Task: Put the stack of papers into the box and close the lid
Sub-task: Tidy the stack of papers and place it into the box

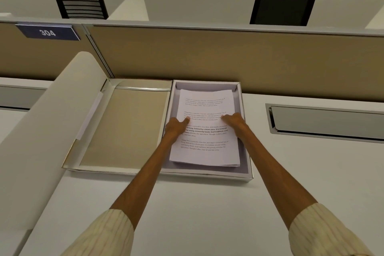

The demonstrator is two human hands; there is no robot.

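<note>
A stack of white printed papers [204, 141] lies inside the shallow white box [248, 164] on the desk, slightly askew. The box's lid [124, 127] lies swung open flat to the left, its tan inner face up. My left hand [176, 125] grips the stack's left edge, thumb on top of the sheets. My right hand [233, 121] holds the right edge the same way, fingers partly under or beside the paper. Both hands sit inside the box walls.
A tan partition wall [207, 58] stands right behind the box, with a "304" sign [47, 32]. A curved white divider [41, 131] rises on the left. A cable slot [326, 122] is set in the desk to the right. Two black chairs stand beyond.
</note>
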